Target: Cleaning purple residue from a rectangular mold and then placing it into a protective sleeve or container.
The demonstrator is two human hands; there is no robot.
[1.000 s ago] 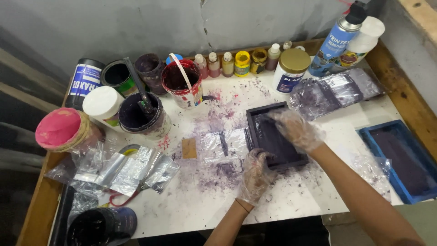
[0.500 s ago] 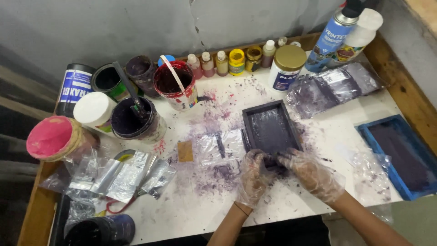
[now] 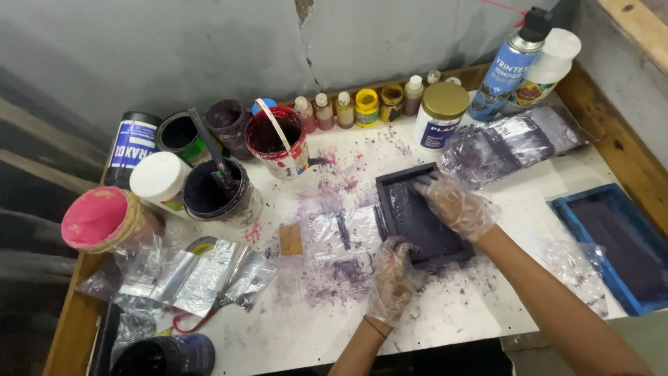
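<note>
Head cam: stained white table (image 3: 445,327) w/ wood edging vs grey cracked wall. Left hand (image 3: 393,275) grips dark tray (image 3: 421,216) corner mid-table, right hand (image 3: 456,203) rests flat, fingers spread, inside it.

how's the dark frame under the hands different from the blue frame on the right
The dark frame has a blackish-purple rim; the blue frame has a bright blue rim. The dark frame is touched by the left hand and right hand, both in clear gloves; the blue frame lies untouched near the table edge. Both are rectangular with purple-stained insides.
</note>
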